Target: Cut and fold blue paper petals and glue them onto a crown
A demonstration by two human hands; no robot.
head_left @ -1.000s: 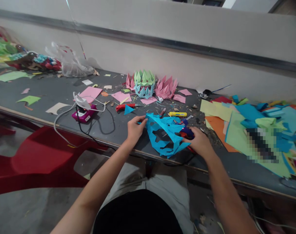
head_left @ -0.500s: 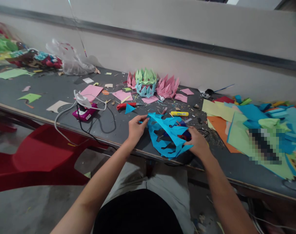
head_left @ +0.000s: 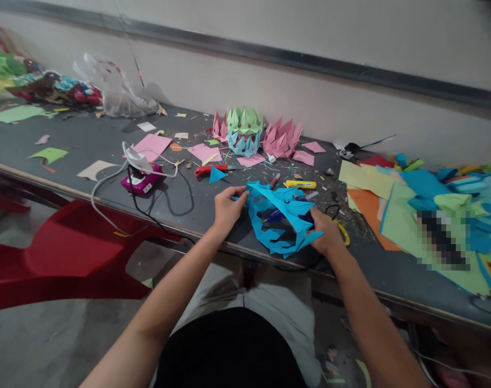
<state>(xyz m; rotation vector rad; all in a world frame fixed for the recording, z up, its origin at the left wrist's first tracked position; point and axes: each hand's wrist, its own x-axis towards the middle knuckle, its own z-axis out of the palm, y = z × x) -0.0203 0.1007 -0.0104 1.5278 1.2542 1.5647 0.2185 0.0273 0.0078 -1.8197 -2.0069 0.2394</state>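
A bright blue folded-paper crown point(head_left: 291, 207) with pointed tips is held up on its side at the table's near edge. My left hand point(head_left: 228, 210) pinches its left rim between thumb and fingers. On the other side, my right hand point(head_left: 325, 229) is closed around a dark blue glue gun point(head_left: 275, 215), partly hidden by the paper; its front end shows through the crown's opening. A loose blue paper triangle point(head_left: 216, 174) lies beyond my left hand, against a red-handled cutting tool point(head_left: 208, 171). Nearby is a yellow marker-like tube point(head_left: 301, 184).
Finished green point(head_left: 245, 119), light blue point(head_left: 244, 143) and pink crowns point(head_left: 282, 139) stand by the wall. A purple power socket point(head_left: 142, 181) with cables sits left. Coloured paper sheets point(head_left: 399, 215) are heaped right. A red chair point(head_left: 79, 248) is beside the table's front edge.
The glue gun has shifted behind and into the crown, its front end now seen inside the opening. My left hand keeps its pinch on the rim. The camera view has tilted slightly down.
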